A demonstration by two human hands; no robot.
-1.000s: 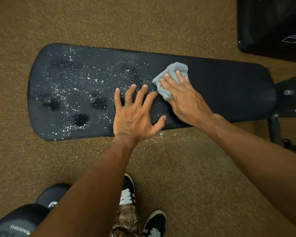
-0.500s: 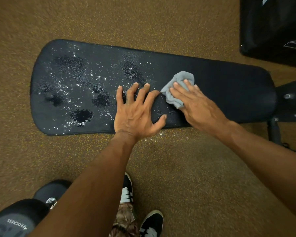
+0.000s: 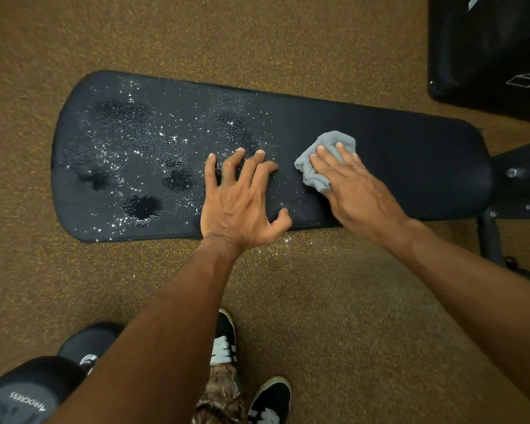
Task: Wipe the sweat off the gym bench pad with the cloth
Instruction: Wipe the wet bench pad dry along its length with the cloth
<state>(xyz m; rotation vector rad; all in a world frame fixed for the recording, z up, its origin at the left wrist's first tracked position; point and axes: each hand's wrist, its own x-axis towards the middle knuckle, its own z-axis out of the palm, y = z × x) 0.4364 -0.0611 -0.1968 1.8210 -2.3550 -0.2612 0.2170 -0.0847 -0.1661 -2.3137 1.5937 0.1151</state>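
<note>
A long black gym bench pad (image 3: pixel 410 154) lies across the view over a brown speckled floor. Its left half is covered with sweat droplets and dark wet patches (image 3: pixel 141 206); its right half looks dry. My left hand (image 3: pixel 236 203) rests on the pad's middle near the front edge, fingers spread and bent, holding nothing. Just right of it, my right hand (image 3: pixel 358 191) presses a crumpled grey cloth (image 3: pixel 322 154) flat against the pad, the cloth sticking out beyond my fingertips.
A black dumbbell (image 3: pixel 34 390) lies on the floor at bottom left. My black-and-white shoes (image 3: pixel 224 341) stand in front of the bench. The bench's black frame and leg (image 3: pixel 490 237) are at the right. A large black padded object (image 3: pixel 487 50) fills the top right corner.
My right hand has slid the cloth rightwards along the pad, away from my left hand. My left hand's fingers have curled up slightly while it stays in place.
</note>
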